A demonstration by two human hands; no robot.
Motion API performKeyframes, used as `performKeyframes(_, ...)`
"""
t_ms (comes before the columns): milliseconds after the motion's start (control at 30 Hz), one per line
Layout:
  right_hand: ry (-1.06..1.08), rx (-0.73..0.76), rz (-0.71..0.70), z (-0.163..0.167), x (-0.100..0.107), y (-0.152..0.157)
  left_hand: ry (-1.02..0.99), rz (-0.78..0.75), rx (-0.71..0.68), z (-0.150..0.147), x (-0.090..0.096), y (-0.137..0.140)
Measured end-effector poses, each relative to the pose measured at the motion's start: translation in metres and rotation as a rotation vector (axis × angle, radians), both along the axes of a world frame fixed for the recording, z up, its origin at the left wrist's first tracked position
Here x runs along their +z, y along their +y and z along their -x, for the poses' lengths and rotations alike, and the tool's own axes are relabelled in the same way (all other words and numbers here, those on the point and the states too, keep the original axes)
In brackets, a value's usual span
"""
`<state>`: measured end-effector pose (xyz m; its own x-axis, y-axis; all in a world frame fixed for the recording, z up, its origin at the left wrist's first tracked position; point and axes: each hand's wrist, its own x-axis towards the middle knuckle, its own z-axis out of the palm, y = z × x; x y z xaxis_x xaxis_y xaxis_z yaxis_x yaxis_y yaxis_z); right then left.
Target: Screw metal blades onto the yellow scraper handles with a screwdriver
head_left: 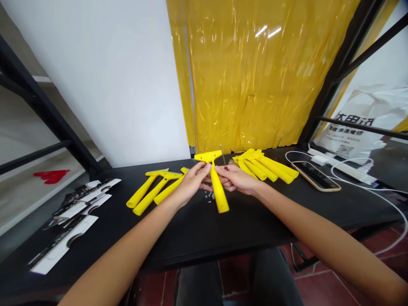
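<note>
A yellow T-shaped scraper [218,191] is held above the black table, its wide head away from me and its round handle toward me. My left hand [196,178] grips it near the neck, fingers closed. In my right hand [237,178] is a thin screwdriver [222,155], its metal shaft pointing up beside the scraper head and a bit of red showing at the fingers. That hand is close against the scraper. Small screws and nuts [208,196] lie on the table beneath, partly hidden by the scraper and my left hand.
More yellow scrapers [148,193] lie left, with another group [264,165] at right. White-and-black cardboard sleeves [68,244] are piled far left. A phone [315,175], white cables and a power strip [344,165] sit on the right. Yellow plastic sheeting [248,76] hangs behind the table.
</note>
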<state>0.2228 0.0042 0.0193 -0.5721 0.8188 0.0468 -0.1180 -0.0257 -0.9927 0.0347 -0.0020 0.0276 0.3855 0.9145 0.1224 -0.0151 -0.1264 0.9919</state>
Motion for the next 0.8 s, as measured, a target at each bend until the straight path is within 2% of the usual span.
performKeyframes(100,-0.132,-0.073,-0.071,0.005,-0.003,-0.004,-0.031,0.098,0.079,0.003,0.004,-0.001)
performKeyframes(233,-0.197,-0.314,-0.137,-0.006,-0.006,0.010,0.010,0.194,0.233,0.017,0.011,0.014)
performKeyframes(300,-0.318,-0.431,-0.288,-0.017,-0.009,0.021,0.020,0.208,0.256,0.025,0.013,0.021)
performKeyframes(367,-0.565,-0.504,-0.508,-0.028,-0.013,0.029,-0.027,0.211,0.244,0.031,0.012,0.027)
performKeyframes(433,-0.857,-0.521,-0.677,-0.035,-0.016,0.033,-0.031,0.212,0.215,0.034,0.009,0.029)
performKeyframes(467,-0.989,-0.509,-0.716,-0.037,-0.017,0.033,-0.015,0.211,0.199,0.035,0.008,0.029)
performKeyframes(533,-1.182,-0.473,-0.712,-0.038,-0.018,0.031,0.034,0.206,0.175,0.036,0.006,0.028)
performKeyframes(600,-1.279,-0.445,-0.679,-0.037,-0.018,0.029,0.079,0.199,0.153,0.036,0.006,0.027)
performKeyframes(800,-1.364,-0.458,-0.629,-0.031,-0.015,0.026,0.240,0.101,0.110,0.034,0.005,0.024)
